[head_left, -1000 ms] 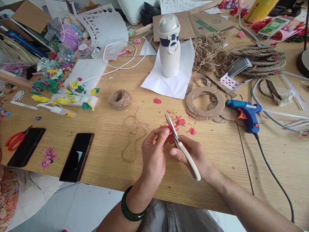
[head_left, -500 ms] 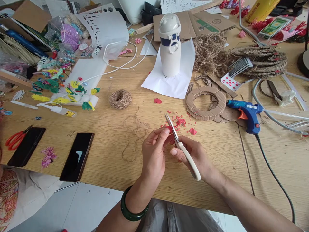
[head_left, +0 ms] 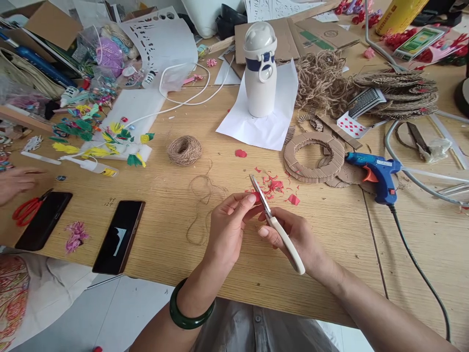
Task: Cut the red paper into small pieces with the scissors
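Observation:
My left hand (head_left: 227, 227) pinches a small red piece (head_left: 257, 196), paper or cloth, between thumb and fingers; much of it is hidden. My right hand (head_left: 293, 234) grips white-handled scissors (head_left: 287, 242), their blades pointing away from me across the red piece. The blades look closed or nearly so. Just beyond the blades lie red scraps (head_left: 274, 186) on the wooden table (head_left: 164, 220). A loose length of twine (head_left: 198, 195) curls to the left of my left hand, with a small coil of twine (head_left: 184, 150) behind it.
A white bottle (head_left: 260, 73) stands on white paper behind my hands. Cardboard rings (head_left: 289, 166) and a blue glue gun (head_left: 383, 171) with a trailing cord lie right. Two phones (head_left: 119, 237) and red-handled scissors (head_left: 27, 210) lie left, near another person's hand (head_left: 22, 183).
My left hand and wrist have shifted slightly left and down; the right hand holds nearly still with the scissors. Another person's hand has appeared at the left edge.

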### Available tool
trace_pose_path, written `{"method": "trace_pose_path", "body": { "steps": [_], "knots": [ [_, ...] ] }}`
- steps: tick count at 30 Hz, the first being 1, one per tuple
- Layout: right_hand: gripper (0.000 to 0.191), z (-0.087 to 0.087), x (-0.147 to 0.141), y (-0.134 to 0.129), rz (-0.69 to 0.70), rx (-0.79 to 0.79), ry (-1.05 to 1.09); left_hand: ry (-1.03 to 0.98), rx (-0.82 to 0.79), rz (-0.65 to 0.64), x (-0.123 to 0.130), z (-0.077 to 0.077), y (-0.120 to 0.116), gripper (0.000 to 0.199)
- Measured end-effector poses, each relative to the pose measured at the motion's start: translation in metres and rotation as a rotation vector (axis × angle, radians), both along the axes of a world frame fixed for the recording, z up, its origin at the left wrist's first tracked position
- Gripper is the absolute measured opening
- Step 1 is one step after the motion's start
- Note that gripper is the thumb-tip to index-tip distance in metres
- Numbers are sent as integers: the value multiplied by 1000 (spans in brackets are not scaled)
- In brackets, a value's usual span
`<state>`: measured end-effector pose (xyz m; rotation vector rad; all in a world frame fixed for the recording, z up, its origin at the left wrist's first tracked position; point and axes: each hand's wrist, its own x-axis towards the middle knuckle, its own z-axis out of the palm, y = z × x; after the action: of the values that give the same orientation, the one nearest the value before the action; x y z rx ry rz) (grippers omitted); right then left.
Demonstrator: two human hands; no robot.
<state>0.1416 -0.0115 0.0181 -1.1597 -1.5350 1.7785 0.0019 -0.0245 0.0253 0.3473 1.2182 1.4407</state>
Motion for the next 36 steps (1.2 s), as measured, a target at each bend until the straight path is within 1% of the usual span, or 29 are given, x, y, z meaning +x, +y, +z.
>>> {"method": "trace_pose_path", "body": {
  "steps": [7, 13, 22, 28, 32, 36],
  "knots": [
    [46, -2, 2, 0, 18, 6, -17, 34, 27, -123, -13, 2, 2, 9],
    [43, -3, 2, 0, 36, 1, -12, 94, 13, -173, -21, 4, 5, 10],
    [45, -1, 2, 1, 44, 6, -44, 132, -1, -205, -24, 8, 7, 12],
    [44, 0, 3, 0, 44, 2, -69, 160, 6, -209, -25, 7, 7, 13],
    [44, 1, 3, 1, 47, 14, -58, 221, 29, -209, -26, 7, 7, 13],
    [45, 3, 3, 2, 48, 8, -47, 231, 47, -211, -27, 6, 6, 12]
  ]
}}
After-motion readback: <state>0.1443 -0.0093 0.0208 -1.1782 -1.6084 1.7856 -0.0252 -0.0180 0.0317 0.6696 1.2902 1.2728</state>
